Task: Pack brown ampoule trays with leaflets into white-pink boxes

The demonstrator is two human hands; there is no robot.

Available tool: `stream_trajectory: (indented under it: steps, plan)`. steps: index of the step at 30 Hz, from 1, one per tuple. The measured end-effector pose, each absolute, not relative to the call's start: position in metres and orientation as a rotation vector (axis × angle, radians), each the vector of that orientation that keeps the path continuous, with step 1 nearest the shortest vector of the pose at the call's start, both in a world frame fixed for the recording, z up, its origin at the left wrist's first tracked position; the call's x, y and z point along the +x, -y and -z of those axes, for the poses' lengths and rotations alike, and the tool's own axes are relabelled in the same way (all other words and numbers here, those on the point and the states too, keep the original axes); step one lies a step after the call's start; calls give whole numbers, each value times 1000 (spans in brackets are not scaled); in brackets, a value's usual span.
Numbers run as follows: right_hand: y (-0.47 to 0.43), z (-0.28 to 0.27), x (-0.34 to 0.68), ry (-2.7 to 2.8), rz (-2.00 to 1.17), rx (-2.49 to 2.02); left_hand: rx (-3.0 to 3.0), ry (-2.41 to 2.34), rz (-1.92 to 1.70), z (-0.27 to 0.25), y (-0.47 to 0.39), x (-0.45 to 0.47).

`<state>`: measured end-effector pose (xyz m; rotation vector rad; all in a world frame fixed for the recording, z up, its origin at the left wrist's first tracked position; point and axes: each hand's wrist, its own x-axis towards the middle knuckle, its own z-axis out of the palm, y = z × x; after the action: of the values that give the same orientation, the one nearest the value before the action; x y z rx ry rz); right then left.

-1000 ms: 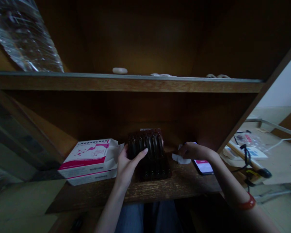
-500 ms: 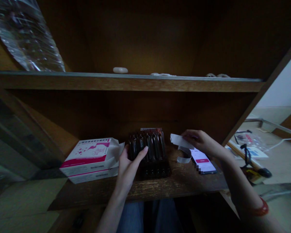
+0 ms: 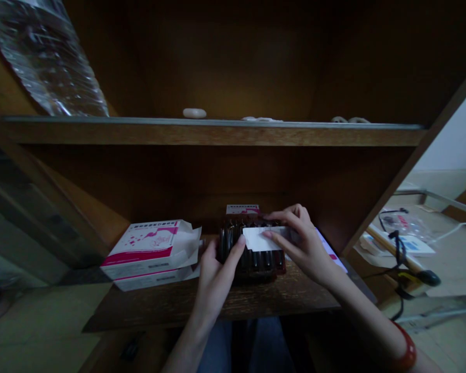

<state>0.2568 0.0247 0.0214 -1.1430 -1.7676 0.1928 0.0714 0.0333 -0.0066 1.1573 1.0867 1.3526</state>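
Since half a second earlier, the right hand (image 3: 305, 243) had carried the folded white paper slip (image 3: 261, 239) leftward from beside the phone and brought it over the dark tray of vials (image 3: 252, 254). The slip now lay across the top of the tray, pinched between the right thumb and fingers at its right end, the fingers only lightly curled. The left hand (image 3: 217, 274) had kept its place at the tray's left edge: palm against the side, fingers loosely bent, and the forefinger stretched up so that its tip met the left end of the slip. Whether the thumb gripped the tray's far side could not be told.

The tray sat between the two hands, near the front of the wooden shelf (image 3: 171, 311), with a small pink-and-white label (image 3: 242, 209) showing just behind it. A pink-and-white carton (image 3: 149, 248), its end flap open, lay to the left of the left hand, resting on a second carton of the same kind. The phone (image 3: 330, 248) was mostly hidden behind the right hand.

The shelving was dark brown wood and dimly lit. An upper shelf (image 3: 217, 132) bore a small white oval object (image 3: 194, 113), and crinkled clear plastic (image 3: 46, 57) hung at upper left. To the right, a brighter table (image 3: 450, 269) carried cables and papers.
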Motion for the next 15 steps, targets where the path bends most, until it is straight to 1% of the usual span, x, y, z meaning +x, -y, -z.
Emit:
stream_trajectory:
  steps: [2,4,7,9,15]
  plan:
    - [-26,-19,256,1689,-133,-1193,1168,-1098,-1386,4,-32,71]
    - [-28,-17,257,1651,-180,-1281,1172,-1101,-1419,1,-31,71]
    - [-29,-14,255,1663,-389,-1410,1160,-1094,-1441,-3,-29,72]
    - [-31,-11,253,1627,-520,-1413,1143,-1081,-1443,-4,-29,73]
    - [-33,-9,242,1470,-939,-1154,1191,-1095,-1442,5,-34,75]
